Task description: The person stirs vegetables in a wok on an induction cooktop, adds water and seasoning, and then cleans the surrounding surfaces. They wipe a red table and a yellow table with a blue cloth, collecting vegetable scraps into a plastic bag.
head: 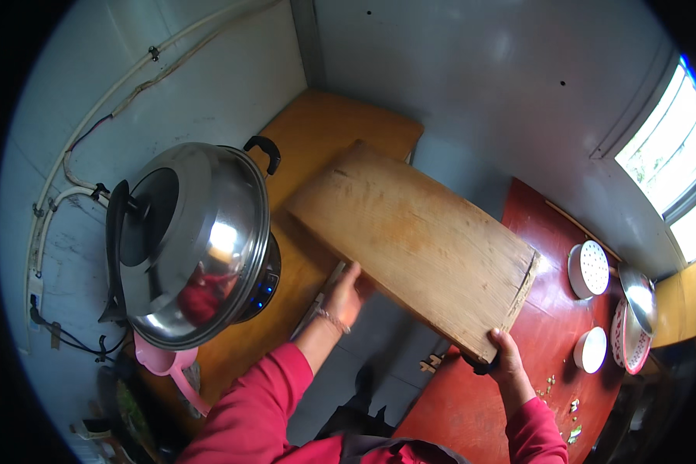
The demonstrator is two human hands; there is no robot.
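A thick wooden cutting board (pixel 412 238) is held tilted in front of me, across the gap between two tables. My left hand (pixel 345 296) supports its near long edge, the fingers partly hidden beneath it; a bracelet circles that wrist. At the board's near right corner, my right hand (pixel 506 356) grips with the thumb on top. Under that corner a small part of a black object (pixel 478 364) shows, too hidden to name. Left of the board stands a large steel pan with a domed lid (pixel 209 249) on a cooker with lit blue indicators (pixel 264 290).
The pan's black side handle (pixel 264 152) juts over the wooden table (pixel 330 119). A pink plastic ladle (pixel 162 356) lies below the pan. On the red table (pixel 458 406) are a perforated white container (pixel 590 269), a white bowl (pixel 590 350), an enamel basin (pixel 629 342), a metal bowl (pixel 639 296) and vegetable scraps (pixel 574 432).
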